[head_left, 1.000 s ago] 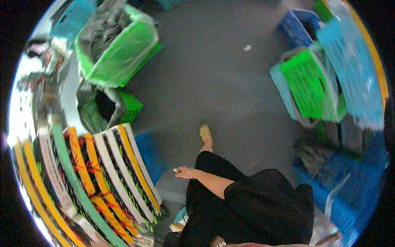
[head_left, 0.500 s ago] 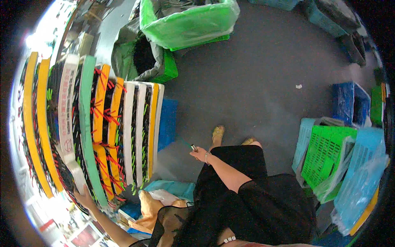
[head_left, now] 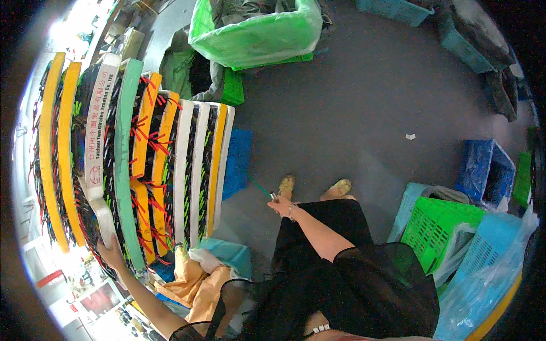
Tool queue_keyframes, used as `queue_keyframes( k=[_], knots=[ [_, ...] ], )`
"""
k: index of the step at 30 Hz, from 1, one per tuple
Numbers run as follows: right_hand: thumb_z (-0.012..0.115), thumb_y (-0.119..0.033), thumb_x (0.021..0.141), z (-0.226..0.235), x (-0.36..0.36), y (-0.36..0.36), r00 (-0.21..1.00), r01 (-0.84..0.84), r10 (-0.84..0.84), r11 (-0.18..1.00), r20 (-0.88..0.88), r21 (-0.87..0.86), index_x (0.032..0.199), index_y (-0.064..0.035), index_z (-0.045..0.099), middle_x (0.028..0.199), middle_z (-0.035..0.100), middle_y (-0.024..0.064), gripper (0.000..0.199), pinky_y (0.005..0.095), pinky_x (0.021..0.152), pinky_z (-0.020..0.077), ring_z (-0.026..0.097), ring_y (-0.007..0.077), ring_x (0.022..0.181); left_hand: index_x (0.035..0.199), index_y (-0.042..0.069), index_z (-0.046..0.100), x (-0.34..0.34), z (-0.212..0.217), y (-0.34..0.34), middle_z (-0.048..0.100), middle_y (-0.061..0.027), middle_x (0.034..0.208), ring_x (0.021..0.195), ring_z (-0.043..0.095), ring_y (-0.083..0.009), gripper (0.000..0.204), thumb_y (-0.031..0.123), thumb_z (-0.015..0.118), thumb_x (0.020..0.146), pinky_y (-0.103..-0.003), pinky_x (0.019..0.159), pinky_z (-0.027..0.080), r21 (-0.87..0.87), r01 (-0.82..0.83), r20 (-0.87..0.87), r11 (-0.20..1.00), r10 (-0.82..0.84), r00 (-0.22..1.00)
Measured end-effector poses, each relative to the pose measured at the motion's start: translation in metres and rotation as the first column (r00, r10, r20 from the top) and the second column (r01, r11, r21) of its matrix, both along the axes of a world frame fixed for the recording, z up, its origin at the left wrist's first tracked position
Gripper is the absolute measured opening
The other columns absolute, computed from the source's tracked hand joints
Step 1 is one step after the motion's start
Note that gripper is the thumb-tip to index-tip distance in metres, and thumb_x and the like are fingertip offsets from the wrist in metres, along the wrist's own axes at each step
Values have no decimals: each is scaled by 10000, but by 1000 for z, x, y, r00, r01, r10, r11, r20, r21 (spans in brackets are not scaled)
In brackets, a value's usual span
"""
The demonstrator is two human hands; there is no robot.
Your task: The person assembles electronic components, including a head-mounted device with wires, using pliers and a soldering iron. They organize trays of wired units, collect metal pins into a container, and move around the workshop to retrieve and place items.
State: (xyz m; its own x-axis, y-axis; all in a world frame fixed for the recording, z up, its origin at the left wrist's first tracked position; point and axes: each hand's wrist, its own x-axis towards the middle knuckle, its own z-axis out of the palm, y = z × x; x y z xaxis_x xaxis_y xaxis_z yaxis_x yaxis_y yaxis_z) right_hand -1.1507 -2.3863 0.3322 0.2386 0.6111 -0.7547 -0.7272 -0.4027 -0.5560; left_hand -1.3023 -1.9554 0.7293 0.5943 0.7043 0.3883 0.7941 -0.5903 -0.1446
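On my left is a stack of long layers (head_left: 127, 165), white, yellow and green strips with dark strands between them that end in red and green tips. The fingers of my left hand (head_left: 111, 256) are closed round the lower end of a white strip (head_left: 104, 224). My right hand (head_left: 281, 207) is closed in front of my lap, around a slim tool (head_left: 274, 197) with a silver part and a thin green shaft. The shaft points up and left, toward the stack. Most of the tool's grip is hidden by the fingers.
A plastic-lined green crate (head_left: 256, 42) and a dark-lined bin (head_left: 190, 71) stand ahead. Blue crates (head_left: 483, 170) and a green crate (head_left: 441, 227) are at right. Orange cloth (head_left: 196, 278) lies below the stack. A paper scrap (head_left: 410, 136) is on the grey floor.
The view has shifted, so the stack sits higher and the right-hand crates lower. My left hand keeps its hold on the white strip. The tool's green shaft now points more steeply upward.
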Motion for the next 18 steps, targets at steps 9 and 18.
queue_keyframes(
  k=[9, 18],
  knots=[
    [550, -313, 792, 22, 39, -3, 979, -163, 167, 986, 117, -37, 717, -74, 434, 560, 442, 15, 276, 277, 490, 328, 414, 122, 509, 1109, -57, 430, 16, 11, -39, 469, -212, 1090, 1002, 455, -336, 642, 429, 591, 722, -370, 842, 359, 79, -75, -43, 994, 78, 996],
    [552, -286, 791, 37, 110, -12, 990, -142, 141, 989, 22, 34, 770, -73, 449, 581, 468, 7, 237, 265, 517, 365, 447, 113, 529, 1147, -54, 400, 17, 17, -36, 437, -225, 1131, 1036, 421, -354, 687, 447, 582, 714, -388, 856, 342, -32, -129, -35, 991, 128, 991]
  ],
)
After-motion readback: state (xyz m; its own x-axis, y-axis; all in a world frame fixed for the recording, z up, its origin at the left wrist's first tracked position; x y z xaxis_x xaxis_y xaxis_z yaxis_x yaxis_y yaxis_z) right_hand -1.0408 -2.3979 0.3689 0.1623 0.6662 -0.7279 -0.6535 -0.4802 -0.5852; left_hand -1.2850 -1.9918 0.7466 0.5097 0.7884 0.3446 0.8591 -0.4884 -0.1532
